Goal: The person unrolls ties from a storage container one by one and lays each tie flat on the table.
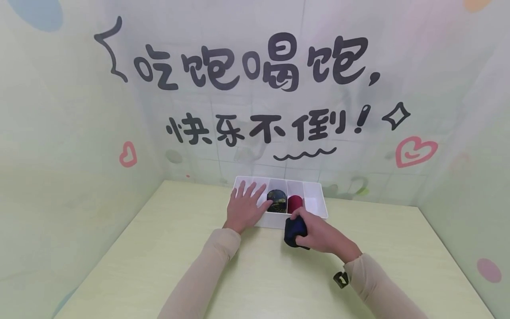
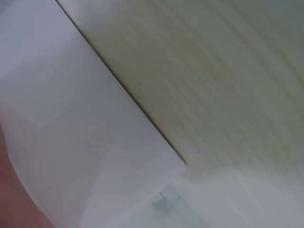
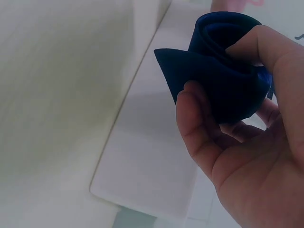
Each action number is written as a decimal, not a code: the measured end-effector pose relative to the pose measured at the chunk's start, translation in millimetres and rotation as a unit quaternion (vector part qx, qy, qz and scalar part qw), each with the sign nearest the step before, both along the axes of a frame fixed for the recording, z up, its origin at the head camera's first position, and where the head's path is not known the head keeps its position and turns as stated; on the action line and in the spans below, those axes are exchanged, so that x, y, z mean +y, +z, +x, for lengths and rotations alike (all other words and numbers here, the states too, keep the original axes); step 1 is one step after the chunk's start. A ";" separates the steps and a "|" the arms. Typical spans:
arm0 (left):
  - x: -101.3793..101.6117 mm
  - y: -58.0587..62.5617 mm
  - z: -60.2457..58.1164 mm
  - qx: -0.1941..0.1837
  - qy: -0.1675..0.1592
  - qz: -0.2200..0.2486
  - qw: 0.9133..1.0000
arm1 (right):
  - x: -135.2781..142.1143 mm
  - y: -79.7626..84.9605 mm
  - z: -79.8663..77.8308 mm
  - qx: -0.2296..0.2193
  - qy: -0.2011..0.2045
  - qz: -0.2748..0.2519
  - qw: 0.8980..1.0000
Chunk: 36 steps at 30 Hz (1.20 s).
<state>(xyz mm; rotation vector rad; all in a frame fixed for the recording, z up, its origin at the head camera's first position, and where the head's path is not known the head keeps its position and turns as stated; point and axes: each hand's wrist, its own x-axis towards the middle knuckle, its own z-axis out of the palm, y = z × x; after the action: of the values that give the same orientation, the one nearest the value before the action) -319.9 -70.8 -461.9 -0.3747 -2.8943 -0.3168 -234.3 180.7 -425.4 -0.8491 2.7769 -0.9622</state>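
A white divided box stands against the back wall. My left hand rests with spread fingers over its left end, the thumb reaching toward a rolled dark patterned necktie in a middle compartment. Beside that, a red roll sits in its own compartment. Just in front of the box, my right hand grips a rolled navy necktie. In the right wrist view, thumb and fingers curl round this necktie, whose pointed end sticks out. The left wrist view has mostly the box's outer wall.
The pale wood-grain table runs up to printed wall sheets at the back and both sides. The box's rightmost compartment holds nothing visible. A small black device hangs by the right sleeve cuff.
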 end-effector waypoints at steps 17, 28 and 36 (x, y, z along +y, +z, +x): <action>1.0 6.1 3.2 -0.017 0.000 -0.004 1.000 | -17.0 -27.5 4.0 -0.056 0.014 -0.014 0.998; 0.2 6.0 2.0 -0.003 -0.006 -0.003 1.000 | -18.4 -37.7 5.8 -0.060 0.005 -0.016 0.998; -0.1 5.9 2.8 0.001 -0.006 -0.017 1.000 | -17.4 -40.3 9.5 -0.025 0.000 0.008 1.000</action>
<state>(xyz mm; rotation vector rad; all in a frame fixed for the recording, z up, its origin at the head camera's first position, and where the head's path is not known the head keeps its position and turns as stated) -317.1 -70.8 -456.0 -0.3964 -2.9001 -0.2706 -224.7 163.3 -465.8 -0.8121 2.7393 -0.9461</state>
